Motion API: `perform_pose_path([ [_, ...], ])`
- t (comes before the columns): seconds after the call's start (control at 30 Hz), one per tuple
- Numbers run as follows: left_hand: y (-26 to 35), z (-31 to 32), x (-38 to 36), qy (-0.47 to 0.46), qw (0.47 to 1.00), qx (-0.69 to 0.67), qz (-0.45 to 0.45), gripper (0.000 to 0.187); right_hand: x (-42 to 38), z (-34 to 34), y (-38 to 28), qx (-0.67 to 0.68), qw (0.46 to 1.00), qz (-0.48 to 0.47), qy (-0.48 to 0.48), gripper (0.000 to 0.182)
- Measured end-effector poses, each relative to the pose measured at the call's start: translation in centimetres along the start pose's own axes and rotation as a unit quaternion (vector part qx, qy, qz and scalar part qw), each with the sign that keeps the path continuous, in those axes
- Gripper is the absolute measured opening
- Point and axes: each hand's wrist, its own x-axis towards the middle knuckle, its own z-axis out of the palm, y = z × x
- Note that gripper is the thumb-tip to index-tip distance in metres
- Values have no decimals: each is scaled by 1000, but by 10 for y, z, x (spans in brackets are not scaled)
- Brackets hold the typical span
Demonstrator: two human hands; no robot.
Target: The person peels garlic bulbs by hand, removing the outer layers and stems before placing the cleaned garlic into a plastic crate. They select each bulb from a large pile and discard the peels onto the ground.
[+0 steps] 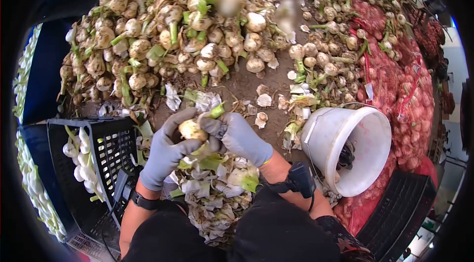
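A garlic bulb (192, 130) with a short green stem is held low over my lap. My left hand (167, 146), in a grey glove, has its fingers curled around the bulb from the left. From the other side, my right hand (243, 138), also gloved, is closed with its fingertips pressed against the bulb near the stem. Whether those fingertips pinch loose skin is hidden. Beneath both hands lies a heap of peeled garlic skins (212, 203), with green leaf pieces among them. Scraps of white skin (205, 100) rest just beyond my fingers.
A large pile of dirty garlic bulbs (138, 50) spreads ahead. At the right stand a tipped white bucket (316, 133), red mesh sacks (410, 99) of bulbs and a black crate (397, 210). On the left, another black crate (116, 148) holds clean white garlic (85, 163).
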Motion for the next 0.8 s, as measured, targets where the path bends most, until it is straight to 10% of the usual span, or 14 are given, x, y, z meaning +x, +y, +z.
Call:
perform_pose_path([
  [0.23,-19,-2,4,-3,997,-66,44,58,1,5,19,-31,996,-76,33,26],
  [0.3,-14,-7,0,-38,972,-224,-56,61,5,4,26,-374,873,-272,155,15],
  [0.37,-32,-21,7,-95,964,-236,-79,75,7,0,27,-518,791,-274,175,16],
  [0.53,-5,-4,3,-77,987,-121,-70,76,14,25,22,11,949,-272,160,22],
  [0.7,-13,-15,5,47,976,187,98,63,17,2,25,-173,980,23,100,22],
  [0.8,-6,-14,10,158,974,142,81,43,1,22,28,-22,999,-35,12,21],
])
